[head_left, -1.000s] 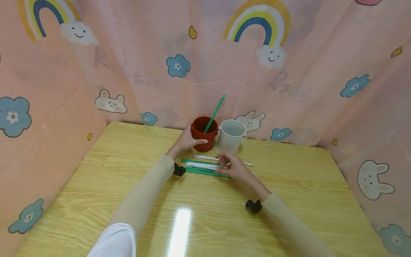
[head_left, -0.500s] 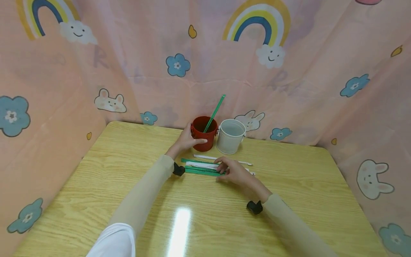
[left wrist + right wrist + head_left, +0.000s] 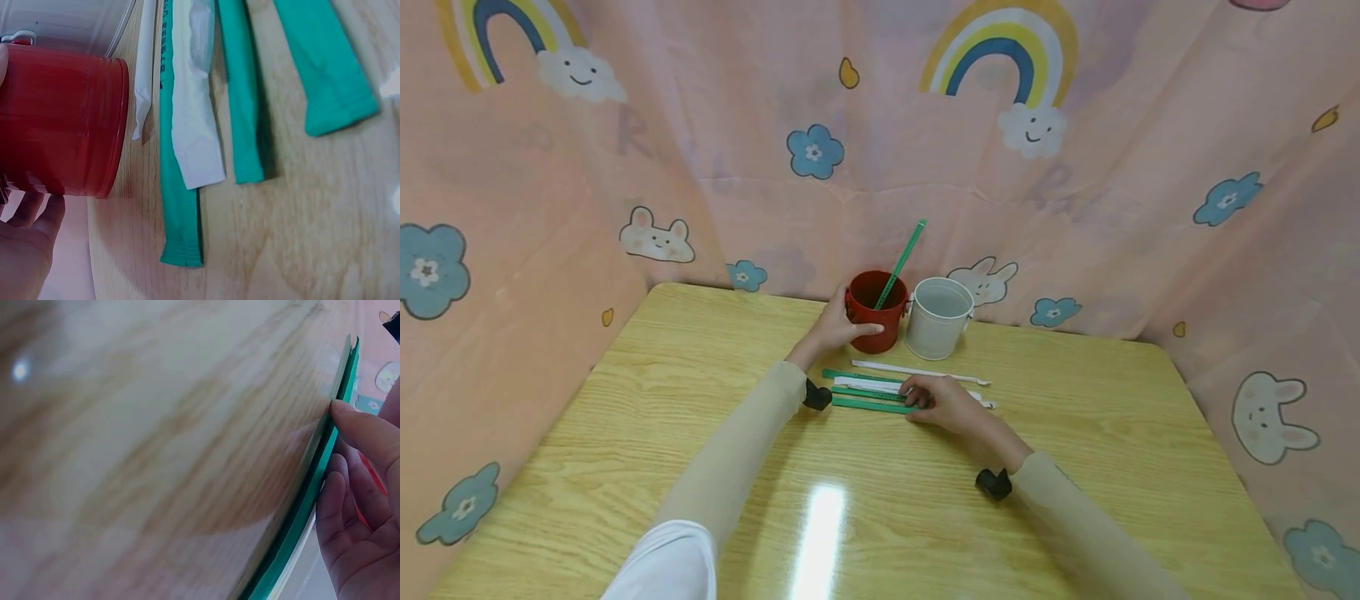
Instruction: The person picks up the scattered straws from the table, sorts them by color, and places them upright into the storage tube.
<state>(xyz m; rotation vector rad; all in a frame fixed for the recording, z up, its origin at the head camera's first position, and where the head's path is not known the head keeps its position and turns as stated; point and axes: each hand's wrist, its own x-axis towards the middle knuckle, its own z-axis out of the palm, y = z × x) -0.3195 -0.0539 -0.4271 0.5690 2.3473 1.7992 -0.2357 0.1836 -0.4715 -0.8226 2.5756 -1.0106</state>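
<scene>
Green straw (image 3: 868,406), in a wrapper with a crimped end, lies at the near side of a row of straws, slightly apart from its neighbours. Under everything you have the broad table (image 3: 1075,417). Near its far edge stands the red bucket (image 3: 891,325), upright, your left hand (image 3: 835,327) gripping its side with the thumb across the front. It looks light and thin-walled, so it could tip easily; steady it by the wall. Just beside it, the white bucket (image 3: 934,333) stands upright, untouched. Your right hand (image 3: 946,402) is over the row, thumb and fingers pinching the near straw partway along; how firmly, you cannot tell. 1 more green straw leans in the red bucket, its upper end (image 3: 910,247) well above the rim. 2 other green straws (image 3: 850,375) and at least 2 white straws (image 3: 880,367) lie behind yours.

Expect your straw to weigh almost nothing, to be springy along its length, and to crush under a hard squeeze. The wrapper is probably slick, so it may slide between your fingertips. Take it across its width near the middle, with no neighbour caught. Avoid its crimped tip (image 3: 342,114), likely the floppiest part.
</scene>
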